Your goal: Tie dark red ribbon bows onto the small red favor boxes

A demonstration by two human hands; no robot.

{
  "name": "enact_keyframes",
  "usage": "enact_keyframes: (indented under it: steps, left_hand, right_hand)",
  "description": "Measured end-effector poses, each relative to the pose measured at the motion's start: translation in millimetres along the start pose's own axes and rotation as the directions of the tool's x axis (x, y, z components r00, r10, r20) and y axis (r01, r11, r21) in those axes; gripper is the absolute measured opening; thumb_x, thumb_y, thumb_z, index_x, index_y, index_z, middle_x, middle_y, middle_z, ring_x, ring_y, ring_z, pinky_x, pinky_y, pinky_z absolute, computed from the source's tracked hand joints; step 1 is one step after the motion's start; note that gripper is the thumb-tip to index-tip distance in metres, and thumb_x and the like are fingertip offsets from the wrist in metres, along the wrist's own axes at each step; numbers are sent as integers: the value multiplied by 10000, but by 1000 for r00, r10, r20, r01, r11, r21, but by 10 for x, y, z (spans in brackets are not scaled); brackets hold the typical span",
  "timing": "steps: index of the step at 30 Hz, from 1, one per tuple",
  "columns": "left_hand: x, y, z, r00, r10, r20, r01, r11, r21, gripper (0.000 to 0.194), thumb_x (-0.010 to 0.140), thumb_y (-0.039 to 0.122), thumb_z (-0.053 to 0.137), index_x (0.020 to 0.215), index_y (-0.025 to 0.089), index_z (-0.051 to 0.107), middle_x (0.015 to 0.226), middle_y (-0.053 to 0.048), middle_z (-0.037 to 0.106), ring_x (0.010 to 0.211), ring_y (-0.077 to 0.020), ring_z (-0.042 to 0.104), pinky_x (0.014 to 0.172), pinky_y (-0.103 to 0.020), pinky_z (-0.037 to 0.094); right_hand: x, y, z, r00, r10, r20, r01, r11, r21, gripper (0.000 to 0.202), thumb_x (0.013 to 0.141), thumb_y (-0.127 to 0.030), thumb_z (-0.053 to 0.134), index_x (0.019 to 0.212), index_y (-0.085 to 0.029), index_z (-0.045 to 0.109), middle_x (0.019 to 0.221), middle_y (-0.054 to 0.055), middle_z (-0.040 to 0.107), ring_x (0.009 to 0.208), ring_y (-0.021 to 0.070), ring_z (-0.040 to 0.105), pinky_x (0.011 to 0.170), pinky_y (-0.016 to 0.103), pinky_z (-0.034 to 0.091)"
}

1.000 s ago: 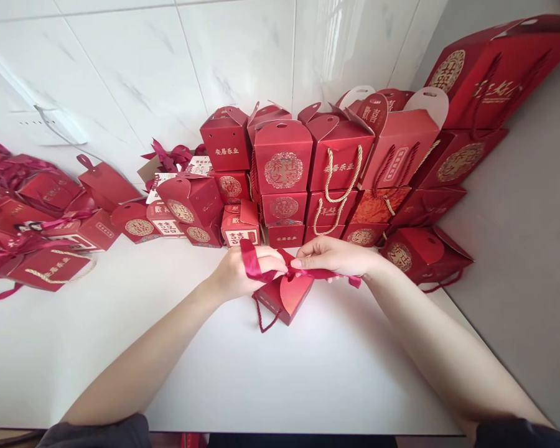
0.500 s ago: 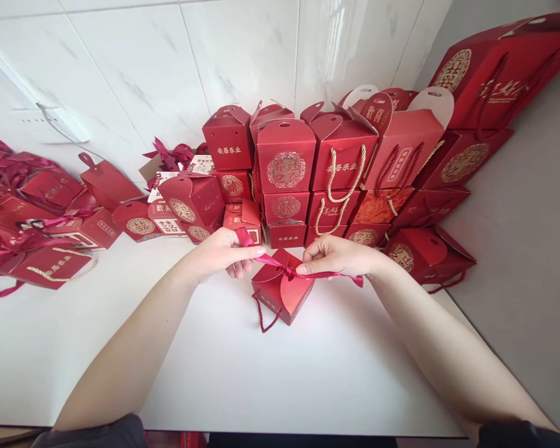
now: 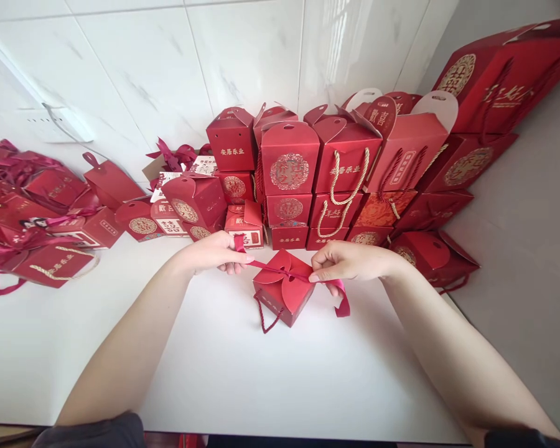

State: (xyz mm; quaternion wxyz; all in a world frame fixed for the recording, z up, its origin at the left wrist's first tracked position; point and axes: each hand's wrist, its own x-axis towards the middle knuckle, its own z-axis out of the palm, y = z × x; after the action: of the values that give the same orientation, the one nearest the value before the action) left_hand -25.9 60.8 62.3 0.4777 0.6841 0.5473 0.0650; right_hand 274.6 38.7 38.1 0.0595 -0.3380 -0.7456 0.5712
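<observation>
A small red box (image 3: 280, 298) with folded petal-like top flaps and a dark red cord handle sits on the white table (image 3: 224, 373). A crimson ribbon (image 3: 266, 267) crosses its top, with a small knot at the middle of the flaps. On the left of the box, my left hand (image 3: 217, 252) pinches one ribbon end, a short tail standing up above the fingers. My right hand (image 3: 343, 262) pinches the other side close to the box's right edge, and a loose tail hangs below it. Between the two hands the ribbon is stretched nearly straight.
Stacked red gift boxes (image 3: 289, 163), some with rope handles, stand behind the box against the tiled wall (image 3: 247, 56). More ribboned boxes (image 3: 56, 262) are piled at the left. Larger boxes (image 3: 518, 81) rise at the right beside a grey wall.
My hands have moved apart, pulling the ribbon tauter and the knot smaller. The right tail, which lay sideways along my hand, now hangs down. The view has shifted slightly.
</observation>
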Motion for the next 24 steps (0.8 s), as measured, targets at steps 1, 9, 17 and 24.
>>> enact_keyframes:
  steps: [1,9,17,24]
  left_hand:
    - [12,-6,-2,1000,-11,19,11,1000,2,337,688,454,760,649,127,687,616,-53,680,545,-119,590,530,-226,446]
    - [154,-277,-121,977,-195,82,185,975,122,357,720,483,664,637,137,686,523,-48,649,468,-127,536,479,-223,374]
    - [67,-115,49,962,194,-191,-122,934,337,452,826,632,493,896,216,652,971,-39,664,847,-193,593,655,-230,405]
    - [27,6,161,969,92,231,-132,978,161,469,748,633,628,672,174,573,623,2,581,526,-111,491,485,-221,341]
  right_hand:
    - [-8,-2,-4,1000,-2,-12,1,1000,-30,401,827,-518,641,654,-164,566,558,-2,633,519,116,563,566,237,417]
    - [-13,-9,6,998,34,-44,-38,993,-111,339,800,-475,677,706,-155,614,671,22,659,614,133,581,601,238,433]
    - [10,-40,4,995,-12,-102,2,995,-96,575,879,-663,454,796,-143,688,710,27,613,592,117,470,581,249,386]
    - [64,-5,41,994,-1,-106,-6,998,-70,507,802,-648,591,789,-146,663,635,-3,526,562,119,476,531,244,394]
